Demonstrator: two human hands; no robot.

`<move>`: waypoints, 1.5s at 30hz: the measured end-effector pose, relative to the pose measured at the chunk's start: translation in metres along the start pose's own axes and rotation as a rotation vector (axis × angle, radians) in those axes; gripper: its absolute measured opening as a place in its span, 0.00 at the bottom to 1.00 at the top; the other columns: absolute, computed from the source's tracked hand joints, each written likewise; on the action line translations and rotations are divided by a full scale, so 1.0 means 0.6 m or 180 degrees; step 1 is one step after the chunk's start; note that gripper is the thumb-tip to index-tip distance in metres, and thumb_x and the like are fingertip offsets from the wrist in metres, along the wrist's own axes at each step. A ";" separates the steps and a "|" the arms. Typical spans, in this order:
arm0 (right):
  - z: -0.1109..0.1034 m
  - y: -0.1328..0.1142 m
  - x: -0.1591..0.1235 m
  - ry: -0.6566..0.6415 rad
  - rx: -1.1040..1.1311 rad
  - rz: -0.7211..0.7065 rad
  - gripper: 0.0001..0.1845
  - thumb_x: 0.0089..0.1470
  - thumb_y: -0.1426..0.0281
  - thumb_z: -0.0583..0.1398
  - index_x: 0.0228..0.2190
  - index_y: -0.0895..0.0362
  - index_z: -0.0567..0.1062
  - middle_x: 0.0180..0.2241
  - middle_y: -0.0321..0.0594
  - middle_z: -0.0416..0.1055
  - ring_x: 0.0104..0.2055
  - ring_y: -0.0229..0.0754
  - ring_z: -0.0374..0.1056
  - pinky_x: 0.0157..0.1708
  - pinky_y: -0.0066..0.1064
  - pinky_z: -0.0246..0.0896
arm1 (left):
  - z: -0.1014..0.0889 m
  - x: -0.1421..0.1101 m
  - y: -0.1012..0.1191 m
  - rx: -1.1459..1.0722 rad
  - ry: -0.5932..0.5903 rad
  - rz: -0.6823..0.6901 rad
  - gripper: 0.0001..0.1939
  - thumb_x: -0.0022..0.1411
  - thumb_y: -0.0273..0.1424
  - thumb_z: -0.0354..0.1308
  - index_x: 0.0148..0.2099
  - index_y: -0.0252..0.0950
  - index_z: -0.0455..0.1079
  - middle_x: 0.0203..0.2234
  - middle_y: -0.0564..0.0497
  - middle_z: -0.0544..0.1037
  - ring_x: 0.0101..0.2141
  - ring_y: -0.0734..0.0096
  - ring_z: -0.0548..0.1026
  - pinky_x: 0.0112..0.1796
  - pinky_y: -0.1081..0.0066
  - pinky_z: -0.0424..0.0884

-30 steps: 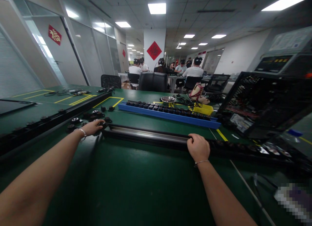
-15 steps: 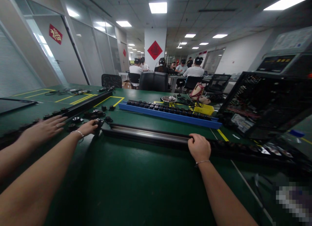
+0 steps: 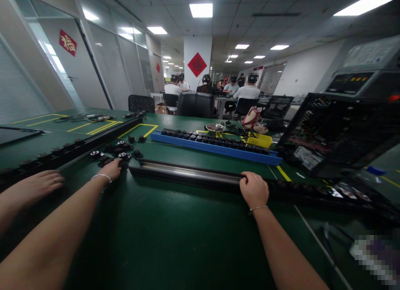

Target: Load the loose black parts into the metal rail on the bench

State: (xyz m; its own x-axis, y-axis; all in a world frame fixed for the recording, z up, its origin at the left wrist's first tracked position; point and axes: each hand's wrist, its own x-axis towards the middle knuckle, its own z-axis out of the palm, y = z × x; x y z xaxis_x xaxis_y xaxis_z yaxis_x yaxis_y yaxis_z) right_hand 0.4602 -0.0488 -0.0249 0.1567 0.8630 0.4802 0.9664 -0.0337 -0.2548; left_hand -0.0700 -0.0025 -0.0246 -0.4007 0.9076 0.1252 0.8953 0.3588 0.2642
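Note:
A long black metal channel [image 3: 187, 172] lies across the green table in front of me. My right hand [image 3: 254, 189] is closed around its near edge, thumb and fingers over the rim. To the right of that hand, dark parts [image 3: 300, 189] sit in a row along the channel. Just beyond the channel's left end, my left hand [image 3: 110, 172] has curled fingers down among small black parts with silvery faces [image 3: 124, 156]. What its fingertips grip is hidden. At the far left, another person's hand [image 3: 40, 185] is beside a second black channel [image 3: 93, 141].
Behind the channel stands a blue rail [image 3: 215, 147] filled with black parts. Farther back are a metal bowl [image 3: 215, 127] and a yellow bin [image 3: 260, 141]. An open black computer case [image 3: 340, 131] occupies the right side. People sit at distant tables.
My left hand has drawn slightly left and down from the channel's end. The other person's hand has pulled back left from the second channel. My right hand keeps its grip.

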 end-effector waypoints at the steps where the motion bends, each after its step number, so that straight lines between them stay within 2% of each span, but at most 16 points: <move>1: -0.001 0.000 0.000 -0.0017 0.0001 0.0008 0.17 0.50 0.72 0.48 0.37 0.58 0.74 0.40 0.42 0.71 0.43 0.43 0.63 0.43 0.34 0.52 | -0.002 -0.001 0.004 -0.0015 0.0028 -0.0001 0.22 0.52 0.24 0.55 0.51 0.28 0.62 0.45 0.42 0.73 0.43 0.62 0.71 0.43 0.69 0.64; 4: -0.004 -0.001 0.000 -0.0088 -0.0006 0.0008 0.17 0.51 0.71 0.48 0.37 0.57 0.74 0.41 0.42 0.71 0.43 0.43 0.63 0.43 0.34 0.52 | -0.011 -0.007 0.027 -0.0097 0.0267 0.0031 0.24 0.55 0.25 0.51 0.55 0.24 0.57 0.50 0.38 0.68 0.48 0.57 0.67 0.47 0.62 0.62; 8: -0.008 -0.003 0.000 -0.0101 -0.0009 -0.0021 0.17 0.51 0.72 0.48 0.37 0.58 0.73 0.41 0.42 0.71 0.43 0.43 0.63 0.43 0.34 0.52 | -0.014 -0.032 0.086 -0.0243 0.0886 0.0215 0.25 0.61 0.31 0.45 0.57 0.25 0.52 0.55 0.38 0.61 0.55 0.58 0.59 0.54 0.62 0.55; 11: -0.009 -0.004 0.001 -0.0131 -0.0024 -0.0056 0.17 0.51 0.71 0.48 0.38 0.58 0.73 0.41 0.42 0.71 0.44 0.43 0.62 0.42 0.34 0.53 | 0.002 -0.070 0.141 -0.0610 0.1520 0.0785 0.22 0.60 0.33 0.45 0.54 0.28 0.57 0.54 0.40 0.63 0.55 0.60 0.60 0.55 0.63 0.54; 13: -0.010 -0.003 0.002 -0.0148 -0.0047 -0.0125 0.17 0.51 0.71 0.48 0.37 0.58 0.73 0.41 0.42 0.71 0.44 0.43 0.61 0.43 0.33 0.53 | 0.020 -0.100 0.177 -0.0725 0.1669 0.1124 0.20 0.61 0.34 0.43 0.52 0.29 0.60 0.52 0.40 0.65 0.55 0.60 0.60 0.55 0.62 0.54; 18: -0.030 0.012 0.015 -0.0104 -0.0329 -0.0138 0.17 0.50 0.72 0.49 0.40 0.59 0.73 0.42 0.46 0.68 0.45 0.46 0.60 0.44 0.34 0.53 | 0.062 -0.172 0.247 -0.0521 0.1720 0.1570 0.18 0.62 0.34 0.43 0.51 0.33 0.62 0.53 0.41 0.66 0.57 0.59 0.57 0.55 0.57 0.51; 22: -0.070 0.042 0.030 -0.0096 -0.0670 0.0570 0.24 0.50 0.68 0.50 0.48 0.62 0.67 0.43 0.54 0.64 0.43 0.50 0.63 0.41 0.38 0.57 | 0.077 -0.209 0.279 -0.0270 0.1579 0.2146 0.18 0.62 0.34 0.43 0.52 0.36 0.63 0.54 0.45 0.66 0.58 0.62 0.57 0.57 0.58 0.47; 25: -0.096 0.074 0.038 -0.0344 -0.0809 0.1084 0.27 0.50 0.63 0.49 0.49 0.63 0.67 0.43 0.57 0.62 0.41 0.53 0.65 0.37 0.41 0.59 | 0.084 -0.222 0.292 -0.0117 0.1302 0.2408 0.19 0.63 0.35 0.43 0.53 0.38 0.63 0.55 0.47 0.65 0.57 0.62 0.57 0.57 0.57 0.47; 30: -0.103 0.114 0.044 -0.0941 -0.0878 0.1190 0.23 0.49 0.61 0.48 0.39 0.62 0.73 0.39 0.56 0.65 0.39 0.53 0.66 0.35 0.41 0.61 | 0.096 -0.232 0.307 -0.0012 0.1023 0.2273 0.21 0.63 0.40 0.42 0.53 0.38 0.64 0.55 0.45 0.65 0.56 0.59 0.59 0.57 0.54 0.47; 37: -0.087 0.114 0.047 -0.0784 -0.0971 0.1059 0.19 0.46 0.63 0.51 0.33 0.59 0.75 0.35 0.55 0.68 0.35 0.51 0.67 0.31 0.40 0.61 | 0.103 -0.252 0.347 -0.0040 0.1058 0.1789 0.25 0.61 0.46 0.42 0.54 0.38 0.64 0.55 0.40 0.64 0.56 0.50 0.57 0.55 0.43 0.43; 41: -0.089 0.106 0.048 -0.0855 -0.0901 0.1087 0.21 0.46 0.62 0.51 0.37 0.59 0.75 0.35 0.55 0.69 0.35 0.51 0.67 0.31 0.40 0.60 | 0.107 -0.255 0.366 -0.0123 0.1016 0.1583 0.27 0.60 0.47 0.41 0.55 0.37 0.63 0.56 0.39 0.62 0.59 0.44 0.50 0.52 0.36 0.41; 45: -0.090 0.098 0.047 -0.0957 -0.0887 0.1037 0.22 0.46 0.62 0.51 0.39 0.58 0.75 0.37 0.54 0.69 0.38 0.51 0.67 0.33 0.39 0.60 | 0.110 -0.258 0.370 -0.0200 0.0958 0.1672 0.27 0.61 0.45 0.41 0.58 0.37 0.59 0.57 0.41 0.61 0.60 0.47 0.46 0.53 0.36 0.40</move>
State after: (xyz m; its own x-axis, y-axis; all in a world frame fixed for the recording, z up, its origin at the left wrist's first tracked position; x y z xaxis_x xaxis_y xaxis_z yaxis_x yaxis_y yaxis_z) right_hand 0.5323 -0.0536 0.0189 0.4323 0.8907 0.1407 0.9013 -0.4220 -0.0981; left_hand 0.2034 -0.0489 -0.0482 0.0459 0.8551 0.5165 0.9786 -0.1423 0.1486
